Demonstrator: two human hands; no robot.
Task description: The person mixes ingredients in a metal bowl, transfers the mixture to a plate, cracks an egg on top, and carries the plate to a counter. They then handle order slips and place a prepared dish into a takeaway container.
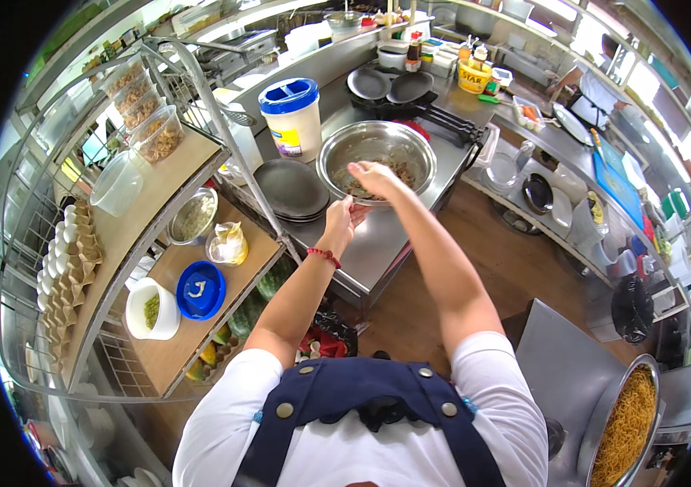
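Note:
A wide stainless steel mixing bowl (418, 146) sits on the steel counter in front of me. Brown, crumbly food (401, 170) lies in its bottom. My left hand (348, 214) is at the bowl's near left rim, thumb up and fingers curled beneath, closed on the edge. Reaching over the near rim, my right hand (376, 178) is inside the bowl with its fingers bent down and together. What those fingers hold, if anything, is hidden. Left of the bowl are a stack of dark round plates (290, 188) and a white tub with a blue lid (290, 122).
Two black sizzling pans (390, 86) stand behind the bowl. On my left, a wire rack holds egg trays (69, 276), plastic food tubs (157, 136), a white container (152, 310) and a blue lid (201, 290). A large bowl of noodles (626, 422) stands at lower right.

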